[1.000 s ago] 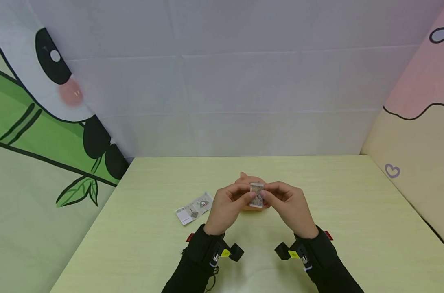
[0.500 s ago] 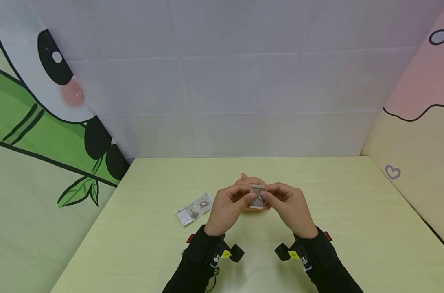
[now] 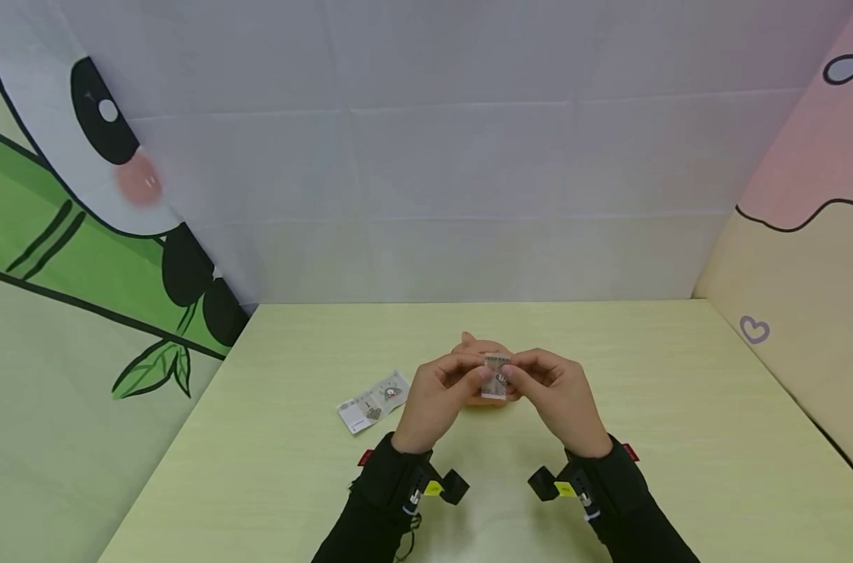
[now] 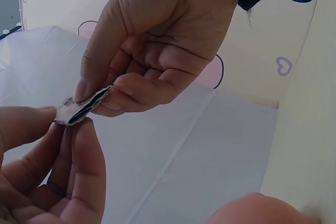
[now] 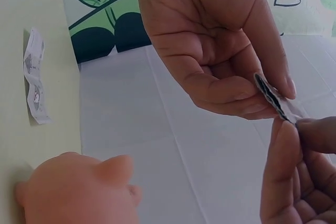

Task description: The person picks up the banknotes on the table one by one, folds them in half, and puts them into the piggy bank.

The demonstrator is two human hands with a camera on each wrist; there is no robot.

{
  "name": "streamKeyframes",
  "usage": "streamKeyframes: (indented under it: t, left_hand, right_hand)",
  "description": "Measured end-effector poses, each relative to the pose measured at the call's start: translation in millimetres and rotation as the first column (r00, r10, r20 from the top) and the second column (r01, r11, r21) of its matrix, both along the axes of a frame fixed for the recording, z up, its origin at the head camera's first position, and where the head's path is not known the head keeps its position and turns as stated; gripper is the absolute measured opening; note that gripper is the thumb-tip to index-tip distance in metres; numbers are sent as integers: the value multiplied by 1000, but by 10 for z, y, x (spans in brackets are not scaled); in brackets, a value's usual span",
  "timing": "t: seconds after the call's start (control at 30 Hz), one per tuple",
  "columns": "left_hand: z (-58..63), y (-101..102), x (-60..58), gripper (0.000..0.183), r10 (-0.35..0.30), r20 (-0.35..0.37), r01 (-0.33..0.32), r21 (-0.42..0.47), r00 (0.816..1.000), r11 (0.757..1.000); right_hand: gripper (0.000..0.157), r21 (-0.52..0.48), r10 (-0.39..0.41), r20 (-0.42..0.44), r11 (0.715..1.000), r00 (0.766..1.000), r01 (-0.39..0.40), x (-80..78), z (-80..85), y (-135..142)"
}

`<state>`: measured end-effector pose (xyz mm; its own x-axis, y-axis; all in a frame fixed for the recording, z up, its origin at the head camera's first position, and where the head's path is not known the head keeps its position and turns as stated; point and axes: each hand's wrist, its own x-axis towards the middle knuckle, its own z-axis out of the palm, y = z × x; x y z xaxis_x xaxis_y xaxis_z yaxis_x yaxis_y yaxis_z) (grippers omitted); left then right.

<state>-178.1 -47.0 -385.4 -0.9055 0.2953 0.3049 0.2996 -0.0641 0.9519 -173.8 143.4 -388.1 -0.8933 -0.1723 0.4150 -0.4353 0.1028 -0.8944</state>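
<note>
Both hands meet over the middle of the table, pinching a small folded banknote (image 3: 495, 377) between them. My left hand (image 3: 436, 395) grips its left side with thumb and fingers, and my right hand (image 3: 549, 395) grips the right side. In the left wrist view the folded banknote (image 4: 79, 109) shows its stacked layers edge-on, dark inside and pale outside. Behind and below the hands sits a pink pig-shaped piggy bank (image 5: 79, 192), largely hidden by them in the head view.
A creased, printed banknote (image 3: 375, 401) lies flat on the pale wooden table (image 3: 313, 485), left of the left hand. Cloth with cartoon prints surrounds the table at the back and both sides. A camera is strapped to each wrist.
The folded banknote has shifted very slightly to the right and tilts a little differently between the fingertips. Both hands stay almost still, and the loose banknote has not moved.
</note>
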Motion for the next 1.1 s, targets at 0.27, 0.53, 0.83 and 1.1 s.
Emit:
streamKeyframes:
  t: [0.27, 0.53, 0.83, 1.1]
  left_hand:
    - [2, -10, -23, 33, -28, 55, 26, 48, 998, 999]
    - [5, -27, -13, 36, -100, 68, 94, 81, 993, 992]
    - [11, -26, -4, 38, -123, 80, 114, 105, 989, 988]
    - [-20, -20, -12, 44, -188, 60, 177, 152, 980, 972]
  right_hand:
    - [14, -12, -13, 12, 1000, 1000, 14, 24, 35, 7]
    - [14, -35, -26, 11, 999, 1000, 27, 47, 68, -6]
    - [14, -45, -34, 14, 998, 999, 34, 45, 65, -17]
    - [13, -47, -36, -2, 998, 999, 36, 47, 61, -22]
